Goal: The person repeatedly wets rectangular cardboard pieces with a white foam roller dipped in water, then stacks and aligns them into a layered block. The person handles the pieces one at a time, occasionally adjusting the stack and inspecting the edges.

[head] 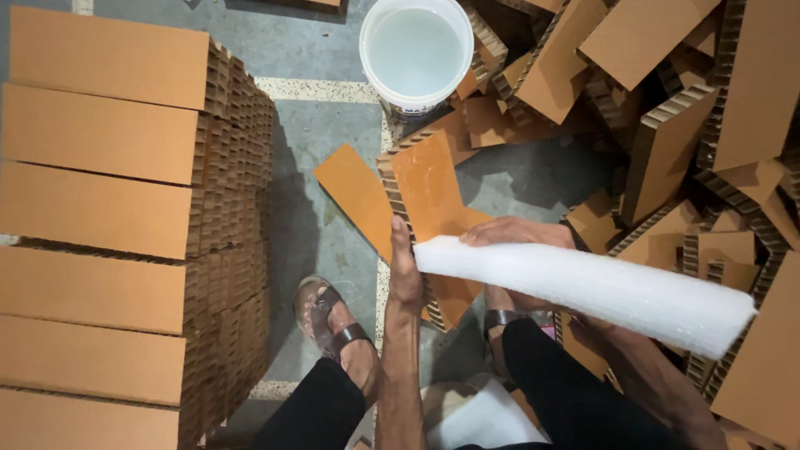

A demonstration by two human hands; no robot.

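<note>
Left hand [406, 271] raised edge-on, fingers straight and together, pointing away from the body, forearm running straight up from the bottom edge. Right hand [518, 233] lying flat, palm down, fingers stretched leftward, its forearm mostly hidden. Both hands close together, fingertips nearly meeting.

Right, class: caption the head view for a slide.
Two hands press a white foam strip onto honeycomb cardboard near a bucket.

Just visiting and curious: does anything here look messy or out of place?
Yes. The brown honeycomb cardboard pieces on the right lie jumbled at all angles, unlike the neat stack of cardboard blocks on the left. One orange-brown panel looks shiny, perhaps wet.
</note>
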